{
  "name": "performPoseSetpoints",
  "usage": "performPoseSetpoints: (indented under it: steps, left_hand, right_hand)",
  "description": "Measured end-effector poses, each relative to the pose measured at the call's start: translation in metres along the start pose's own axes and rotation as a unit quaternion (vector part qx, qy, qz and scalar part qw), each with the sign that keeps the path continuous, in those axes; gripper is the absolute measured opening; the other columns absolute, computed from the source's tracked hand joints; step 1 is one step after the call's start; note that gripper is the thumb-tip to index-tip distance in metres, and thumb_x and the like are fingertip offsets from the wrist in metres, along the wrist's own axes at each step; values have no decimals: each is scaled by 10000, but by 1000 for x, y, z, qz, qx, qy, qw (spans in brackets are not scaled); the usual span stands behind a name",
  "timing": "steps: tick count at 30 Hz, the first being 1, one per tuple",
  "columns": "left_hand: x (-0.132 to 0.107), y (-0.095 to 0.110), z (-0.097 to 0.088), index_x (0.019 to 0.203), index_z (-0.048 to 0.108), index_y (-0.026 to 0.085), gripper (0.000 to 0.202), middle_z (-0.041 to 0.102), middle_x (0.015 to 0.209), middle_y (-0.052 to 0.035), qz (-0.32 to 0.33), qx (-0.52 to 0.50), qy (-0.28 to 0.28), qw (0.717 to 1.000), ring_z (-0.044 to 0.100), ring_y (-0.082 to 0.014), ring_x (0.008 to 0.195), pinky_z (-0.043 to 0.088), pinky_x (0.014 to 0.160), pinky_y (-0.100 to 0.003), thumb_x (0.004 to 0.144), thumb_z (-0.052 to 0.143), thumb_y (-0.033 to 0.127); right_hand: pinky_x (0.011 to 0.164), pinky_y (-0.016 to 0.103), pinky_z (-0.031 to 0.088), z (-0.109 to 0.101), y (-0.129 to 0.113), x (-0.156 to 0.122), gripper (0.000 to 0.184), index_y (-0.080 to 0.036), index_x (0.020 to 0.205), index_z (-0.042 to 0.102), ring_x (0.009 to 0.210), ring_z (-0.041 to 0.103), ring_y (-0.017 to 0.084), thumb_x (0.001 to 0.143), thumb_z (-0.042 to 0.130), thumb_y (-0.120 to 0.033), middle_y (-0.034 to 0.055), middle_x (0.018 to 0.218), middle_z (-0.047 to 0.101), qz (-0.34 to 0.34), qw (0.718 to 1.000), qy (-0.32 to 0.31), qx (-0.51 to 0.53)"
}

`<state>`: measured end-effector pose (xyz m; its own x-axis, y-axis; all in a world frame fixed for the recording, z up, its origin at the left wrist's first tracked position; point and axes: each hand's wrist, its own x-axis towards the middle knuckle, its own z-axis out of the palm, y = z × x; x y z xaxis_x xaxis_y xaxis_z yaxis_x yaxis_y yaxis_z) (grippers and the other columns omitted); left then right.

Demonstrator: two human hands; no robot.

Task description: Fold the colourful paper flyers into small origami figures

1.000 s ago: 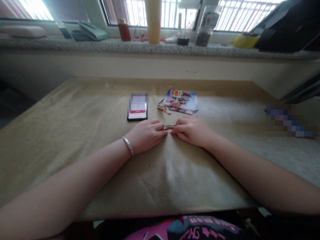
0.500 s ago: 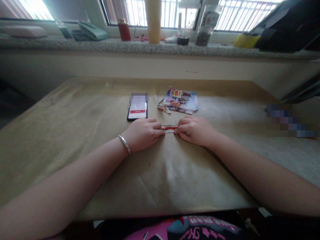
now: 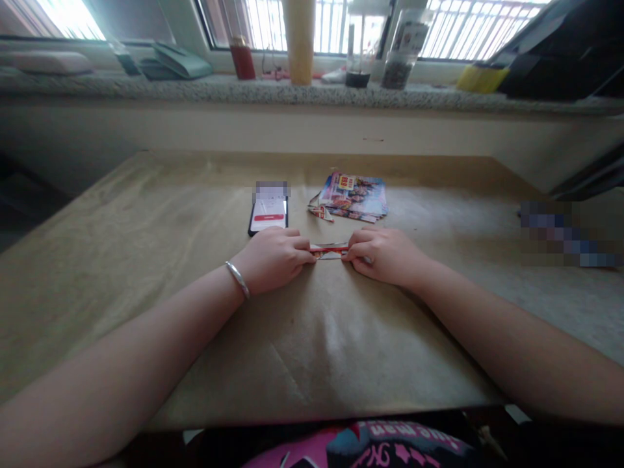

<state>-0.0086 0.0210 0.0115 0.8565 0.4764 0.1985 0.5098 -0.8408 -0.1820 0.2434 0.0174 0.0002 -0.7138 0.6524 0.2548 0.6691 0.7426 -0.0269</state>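
Tabletop: smooth, tan, faintly creased covering with a soft sheen, its near edge above a pink-and-black printed cloth.
Bracelet: slim, shiny silvery band around the left wrist.
Folded paper strip: narrow, flat and layered, with red and white printing and a pale peaked shape along its near side; it lies on the tabletop, bridging the gap between both hands.
Left hand: fingers pinching the strip's left end, which they cover.
Right hand: curled, thumb and fingers gripping the right end, also hidden.
Phone: dark-edged rectangle with a lit screen, just beyond the left hand, which overlaps its near edge.
Leaflets: glossy, colourful, loosely stacked beyond the strip, with a small folded paper piece at their left.
Windowsill: speckled stone, bearing a red container and a tall yellowish cylinder.
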Motion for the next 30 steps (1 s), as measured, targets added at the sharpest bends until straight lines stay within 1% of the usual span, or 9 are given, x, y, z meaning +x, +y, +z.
performPoseSetpoints:
  steps: [3, 8, 14, 19, 21, 24, 25, 27, 30]
  left_hand:
    - [0, -1, 0, 965, 713, 244, 240, 668, 836, -32, 1, 3, -10, 1000, 564, -168, 774, 439, 673, -292, 892, 487, 219]
    - [1, -1, 1, 966, 714, 218, 264, 661, 842, -43, 16, -18, -8, 1000, 572, -170, 832, 468, 745, -287, 870, 476, 156]
    - [-2, -4, 2, 971, 716, 222, 282, 652, 843, -44, 0, -40, -25, 999, 598, -164, 810, 491, 740, -287, 864, 467, 143]
    - [-3, -4, 4, 913, 721, 221, 283, 652, 817, -39, -9, -51, -4, 999, 597, -156, 759, 486, 709, -278, 854, 459, 133]
    - [-3, -4, 6, 899, 713, 210, 269, 669, 874, -41, -13, -60, 15, 998, 604, -157, 779, 488, 721, -281, 849, 463, 126]
    - [-2, -4, 10, 932, 687, 198, 250, 662, 1093, -47, -13, -85, 46, 995, 612, -163, 899, 488, 798, -289, 837, 474, 110]
    - [-2, -4, 10, 927, 678, 190, 241, 658, 1113, -48, -12, -95, 49, 994, 609, -164, 915, 486, 814, -291, 829, 476, 102]
    - [0, -3, 11, 888, 660, 170, 213, 679, 1036, -49, -12, -114, 41, 993, 607, -167, 890, 486, 814, -295, 812, 479, 89]
    - [3, 1, 11, 873, 643, 155, 194, 680, 915, -54, -27, -130, 38, 990, 598, -171, 855, 485, 803, -300, 809, 473, 87]
  right_hand:
    - [632, 276, 372, 1, 2, -1, 210, -231, 836, 724, 747, 587, 161, 849, 517, -260, 25, 879, 688, -6, 1000, -2, -2]
    - [639, 269, 376, 1, 4, -3, 206, -228, 835, 726, 757, 582, 157, 841, 521, -243, 31, 879, 687, -1, 1000, -4, 1]
    - [640, 268, 376, -2, 4, -6, 193, -220, 817, 720, 756, 580, 156, 826, 527, -211, 36, 894, 684, 4, 1000, -14, 4]
    - [647, 279, 369, -4, 4, -6, 192, -214, 837, 700, 775, 576, 167, 829, 508, -213, 41, 895, 669, -1, 1000, -20, -5]
    - [654, 283, 365, -4, 2, -5, 190, -207, 846, 687, 782, 568, 170, 826, 498, -206, 49, 896, 661, -4, 1000, -20, -3]
    - [654, 287, 355, -3, -2, -3, 158, -189, 837, 651, 789, 548, 179, 815, 497, -210, 63, 883, 644, -2, 1000, -21, -8]
    - [654, 289, 352, -3, -3, -2, 141, -182, 830, 636, 791, 540, 183, 811, 501, -219, 68, 875, 637, -1, 1000, -22, -13]
    - [657, 294, 347, -2, -6, 0, 131, -173, 827, 611, 794, 526, 191, 818, 510, -256, 74, 865, 623, 0, 999, -22, -25]
    - [649, 299, 336, 2, -6, 3, 183, -170, 828, 599, 775, 514, 193, 853, 508, -328, 73, 846, 615, 10, 999, -15, -33]
